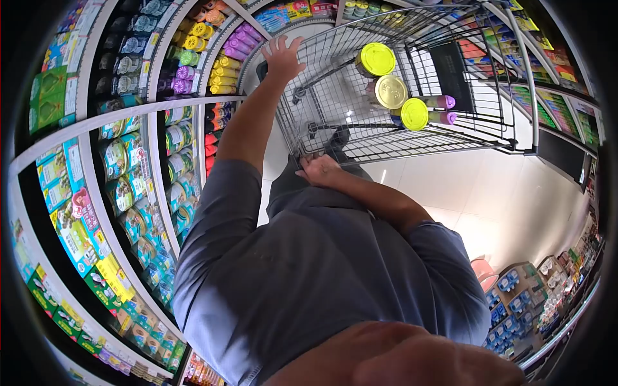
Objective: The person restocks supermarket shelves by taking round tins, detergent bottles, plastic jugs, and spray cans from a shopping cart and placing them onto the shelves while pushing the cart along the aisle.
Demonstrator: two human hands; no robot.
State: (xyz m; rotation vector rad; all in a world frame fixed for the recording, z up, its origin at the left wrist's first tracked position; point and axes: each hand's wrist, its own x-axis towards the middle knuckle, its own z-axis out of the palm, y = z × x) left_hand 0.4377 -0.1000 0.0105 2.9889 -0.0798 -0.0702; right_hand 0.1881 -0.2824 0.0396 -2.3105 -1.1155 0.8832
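My left hand (283,59) has its fingers spread, holding nothing, beside the left edge of a wire shopping cart (380,151) and near the shelves. At the cart's near left corner, my right hand (320,170) is closed on the cart frame. Inside the basket are a container with a yellow-green lid (377,60), a container with a gold lid (391,91) and another with a yellow-green lid (414,114). Two purple-capped items (445,101) lie to their right.
Shelves with packed goods (116,161) line the left side, and bottles with yellow and purple caps (223,72) stand ahead. More shelves (553,58) rise at the right. Hanging goods (515,302) show at the lower right, beyond the pale tiled floor (463,186).
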